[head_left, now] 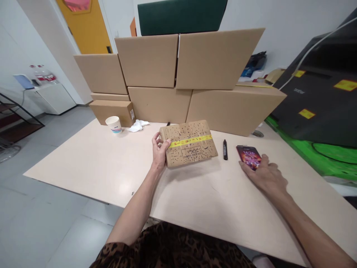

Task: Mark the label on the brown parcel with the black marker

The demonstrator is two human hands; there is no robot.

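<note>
A small printed cardboard box (191, 146) with a yellow tape band is tilted up off the pale table (97, 163). My left hand (159, 150) grips its left end, fingers wrapped round the edge. My right hand (264, 175) lies flat on the table with fingers on the near edge of a phone (248, 155) whose screen is lit. A black marker (224, 149) lies between the box and the phone.
Large plain cartons (195, 74) are stacked along the table's far side, with a dark green case on top. A paper cup (114, 124) and a crumpled tissue (138, 125) sit at the back left. A black printer-like machine (320, 96) stands on the right.
</note>
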